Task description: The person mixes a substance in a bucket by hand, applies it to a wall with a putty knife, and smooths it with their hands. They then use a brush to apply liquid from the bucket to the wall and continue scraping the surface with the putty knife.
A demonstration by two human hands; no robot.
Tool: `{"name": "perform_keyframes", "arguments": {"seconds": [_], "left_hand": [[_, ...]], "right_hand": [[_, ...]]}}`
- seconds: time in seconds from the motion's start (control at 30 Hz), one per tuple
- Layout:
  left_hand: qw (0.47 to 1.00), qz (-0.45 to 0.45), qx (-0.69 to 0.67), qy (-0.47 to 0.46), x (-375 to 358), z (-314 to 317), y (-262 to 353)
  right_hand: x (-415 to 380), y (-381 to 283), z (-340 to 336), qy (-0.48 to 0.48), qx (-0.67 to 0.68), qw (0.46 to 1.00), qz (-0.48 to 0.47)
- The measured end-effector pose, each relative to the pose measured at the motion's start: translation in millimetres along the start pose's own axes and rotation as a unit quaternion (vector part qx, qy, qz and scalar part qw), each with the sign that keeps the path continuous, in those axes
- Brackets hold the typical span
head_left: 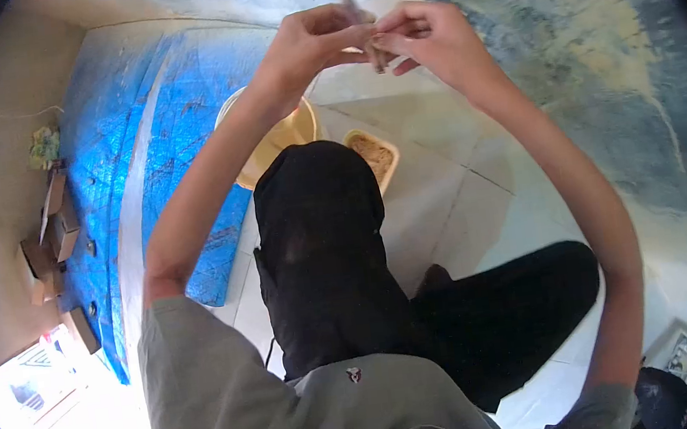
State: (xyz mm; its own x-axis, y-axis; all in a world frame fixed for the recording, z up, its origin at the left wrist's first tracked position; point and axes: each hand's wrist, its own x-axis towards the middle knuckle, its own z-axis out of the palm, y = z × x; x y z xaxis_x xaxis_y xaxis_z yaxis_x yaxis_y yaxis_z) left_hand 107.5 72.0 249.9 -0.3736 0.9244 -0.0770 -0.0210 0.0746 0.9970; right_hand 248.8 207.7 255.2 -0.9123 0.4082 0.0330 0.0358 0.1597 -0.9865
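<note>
At the twelve o'clock edge of the view, a thin, stick-like brownish strip (pixel 359 22) is held up between both hands, well above the floor. Its material cannot be told; it looks slender, stiff and slightly tilted, with its upper end poking above the fingers.

Below it, toward the centre, a round pale-yellow basin (pixel 300 130) with a smooth plastic-looking rim is seen on the floor, partly covered by a raised knee in black cloth. Just beside the basin, at its three o'clock, a small rectangular cream tray (pixel 372 156) with rounded corners is filled with fine, brownish, fibrous material.

The floor (pixel 460 193) is laid with large pale tiles with dark joints. At nine to eleven o'clock a crinkled blue tarpaulin (pixel 141 144) is spread across it, and past that, at nine o'clock, a few small cardboard boxes (pixel 54 239) are scattered. At one to three o'clock a rough wall with mottled blue-grey and beige patches is seen. A grey short-sleeved shirt is worn by the person.

The left hand (pixel 311 44) is curled nearly closed, its fingertips pinched on the strip. The right hand (pixel 434 39) is likewise nearly closed, with thumb and forefingers gripping the same strip from the three o'clock side, so that the two hands touch at the fingertips.
</note>
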Motion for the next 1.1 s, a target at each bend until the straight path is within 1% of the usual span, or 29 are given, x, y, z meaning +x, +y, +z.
{"name": "perform_keyframes", "arguments": {"seconds": [0.03, 0.1, 0.13, 0.2, 0.23, 0.27, 0.3, 0.33, 0.37, 0.43, 0.47, 0.5, 0.53, 0.57, 0.6, 0.63, 0.67, 0.7, 0.73, 0.77, 0.8, 0.87, 0.9, 0.97, 1.0, 1.03, 1.07, 1.1], "left_hand": [[1.0, -0.006, 0.009, 0.005, -6, -10, -5], [0.995, -0.065, 0.057, 0.041, -26, -27, -14], [0.991, -0.107, 0.064, 0.041, -30, -42, -22], [0.984, -0.142, 0.099, 0.045, -42, -65, -38], [0.977, -0.164, 0.126, 0.049, -48, -75, -46], [0.977, -0.166, 0.125, 0.049, -54, -87, -55], [0.953, -0.239, 0.182, -0.038, -61, -99, -65], [0.913, -0.309, 0.236, -0.121, -65, -106, -75], [0.914, -0.31, 0.234, -0.118, -68, -108, -86], [0.838, -0.399, 0.277, -0.247, -74, -113, -108], [0.837, -0.402, 0.28, -0.244, -72, -113, -125], [0.748, -0.415, 0.422, -0.3, -66, -110, -144], [0.635, -0.415, 0.551, -0.348, -60, -108, -160], [0.632, -0.415, 0.554, -0.348, -54, -105, -168], [0.598, -0.448, 0.566, -0.347, -47, -103, -176], [0.561, -0.481, 0.577, -0.347, -40, -103, -187], [0.474, -0.428, 0.63, -0.442, -31, -108, -206], [0.47, -0.425, 0.635, -0.442, -29, -123, -241], [0.482, -0.322, 0.677, -0.453, -32, -145, -283], [0.484, -0.269, 0.695, -0.458, -32, -147, -287], [0.484, -0.216, 0.713, -0.46, -32, -148, -292], [0.475, -0.252, 0.732, -0.419, -35, -115, -255], [0.476, -0.253, 0.731, -0.419, -33, -112, -244], [0.51, -0.431, 0.619, -0.413, -35, -111, -237], [0.512, -0.434, 0.616, -0.412, -43, -113, -237], [0.52, -0.282, 0.713, -0.376, -53, -118, -241], [0.51, -0.117, 0.787, -0.327, -60, -123, -243], [0.512, -0.118, 0.786, -0.325, -62, -128, -245]], "right_hand": [[13, 10, 7, -0.003, 0.011, 1.0, -0.003], [33, 27, 26, -0.111, -0.081, 0.99, -0.004], [40, 33, 37, -0.113, -0.069, 0.991, -0.002], [49, 42, 52, -0.227, -0.151, 0.961, 0.048], [50, 51, 54, -0.23, -0.148, 0.961, 0.051], [50, 59, 55, -0.249, -0.167, 0.953, 0.044], [51, 67, 56, -0.27, -0.188, 0.944, 0.034], [51, 71, 53, -0.269, -0.206, 0.94, 0.026], [54, 79, 49, -0.273, -0.206, 0.939, 0.024], [67, 95, 43, -0.243, -0.24, 0.938, 0.052], [73, 107, 39, -0.225, -0.262, 0.937, 0.05], [76, 109, 34, -0.225, -0.258, 0.938, 0.046], [77, 109, 29, -0.209, -0.354, 0.911, 0.039], [78, 111, 23, -0.189, -0.447, 0.874, 0.034], [76, 114, 16, -0.184, -0.446, 0.875, 0.034], [75, 120, 8, -0.161, -0.516, 0.841, -0.035], [73, 124, 1, -0.134, -0.582, 0.796, -0.102], [72, 123, -6, -0.128, -0.582, 0.797, -0.101], [71, 120, -11, -0.141, -0.579, 0.801, -0.063], [71, 119, -16, -0.154, -0.575, 0.803, -0.027], [72, 124, -22, -0.152, -0.573, 0.805, -0.027], [75, 140, -39, -0.147, -0.577, 0.802, -0.044], [74, 146, -46, -0.148, -0.577, 0.802, -0.044], [72, 156, -55, -0.141, -0.592, 0.793, 0.01], [71, 160, -58, -0.146, -0.591, 0.793, 0.007], [67, 161, -59, -0.158, -0.608, 0.778, 0.032], [66, 162, -60, -0.169, -0.625, 0.76, 0.057], [66, 163, -59, -0.171, -0.626, 0.759, 0.056]]}}
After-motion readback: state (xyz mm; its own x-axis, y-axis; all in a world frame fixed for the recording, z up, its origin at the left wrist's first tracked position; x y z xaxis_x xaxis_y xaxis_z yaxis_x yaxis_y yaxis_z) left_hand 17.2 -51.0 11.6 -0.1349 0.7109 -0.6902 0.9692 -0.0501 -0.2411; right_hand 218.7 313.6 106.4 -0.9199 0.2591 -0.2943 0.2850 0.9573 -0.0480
